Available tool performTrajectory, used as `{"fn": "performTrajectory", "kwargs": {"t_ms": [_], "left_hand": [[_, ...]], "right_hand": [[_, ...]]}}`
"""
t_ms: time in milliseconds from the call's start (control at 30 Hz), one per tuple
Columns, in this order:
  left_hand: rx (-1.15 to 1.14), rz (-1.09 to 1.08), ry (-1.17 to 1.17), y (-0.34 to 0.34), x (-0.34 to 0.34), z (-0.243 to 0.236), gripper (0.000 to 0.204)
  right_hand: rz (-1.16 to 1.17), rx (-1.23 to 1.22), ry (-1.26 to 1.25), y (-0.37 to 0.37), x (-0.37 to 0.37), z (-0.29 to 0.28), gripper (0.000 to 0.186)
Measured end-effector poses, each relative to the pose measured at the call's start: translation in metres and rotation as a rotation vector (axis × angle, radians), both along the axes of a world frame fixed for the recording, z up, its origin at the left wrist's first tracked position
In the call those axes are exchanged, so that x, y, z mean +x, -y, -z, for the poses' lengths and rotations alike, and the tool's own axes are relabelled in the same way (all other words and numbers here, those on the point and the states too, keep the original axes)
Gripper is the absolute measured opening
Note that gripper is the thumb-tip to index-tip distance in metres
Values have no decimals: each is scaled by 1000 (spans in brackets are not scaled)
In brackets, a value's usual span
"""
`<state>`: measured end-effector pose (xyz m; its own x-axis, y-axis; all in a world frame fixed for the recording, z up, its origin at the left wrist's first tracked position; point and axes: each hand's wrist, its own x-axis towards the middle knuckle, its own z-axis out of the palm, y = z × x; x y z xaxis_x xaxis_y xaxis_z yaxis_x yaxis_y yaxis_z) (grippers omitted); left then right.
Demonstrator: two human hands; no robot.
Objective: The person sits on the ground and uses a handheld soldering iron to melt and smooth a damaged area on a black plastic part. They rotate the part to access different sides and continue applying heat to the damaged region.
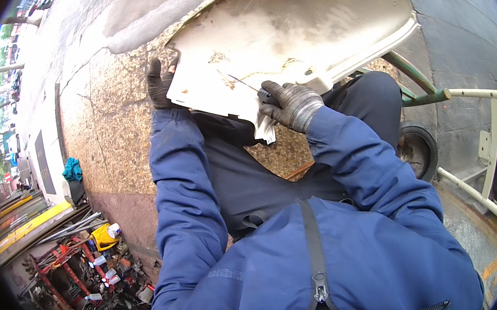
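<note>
A large white panel [307,22], soiled with brown and grey patches, lies tilted across my knees. My left hand [162,86], in a dark glove, grips its left edge; part of the fingers is hidden by the panel. In my gloved right hand [293,105] is a screwdriver [265,96] with a dark handle. Its thin shaft reaches up and left over the panel, near worn spots by the lower edge. Whether the tip touches the surface, I cannot tell. A narrow tab of the panel hangs down between my hands.
Right of my knee are a green metal tube [412,71], a black wheel [417,150] and a cream tubular frame [492,199]. Tools and bottles lie heaped around red metal bars [76,273] at the lower left. Beside them are long metal lengths [32,229] and a teal cloth [72,170].
</note>
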<state>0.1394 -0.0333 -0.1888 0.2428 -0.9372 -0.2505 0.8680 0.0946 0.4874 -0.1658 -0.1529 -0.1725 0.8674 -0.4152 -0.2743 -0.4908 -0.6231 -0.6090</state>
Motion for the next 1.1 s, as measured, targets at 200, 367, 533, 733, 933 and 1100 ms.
{"fn": "performTrajectory", "kwargs": {"t_ms": [200, 367, 533, 733, 933, 1100], "left_hand": [[-164, 286, 143, 3, -9, -10, 47], [281, 352, 179, -7, -35, -23, 35], [595, 115, 897, -11, -43, -26, 32], [219, 80, 516, -17, -78, -60, 63], [75, 23, 581, -30, -99, -85, 71], [199, -113, 622, -46, -110, -78, 57]], "right_hand": [[100, 30, 11, -7, -20, 3, 52], [208, 50, 87, -12, -36, 15, 58], [266, 8, 117, -19, -46, -2, 59], [371, -21, 151, -25, -64, -10, 59], [528, 155, 400, -21, -78, 2, 54], [607, 69, 564, -13, -91, -30, 53]]}}
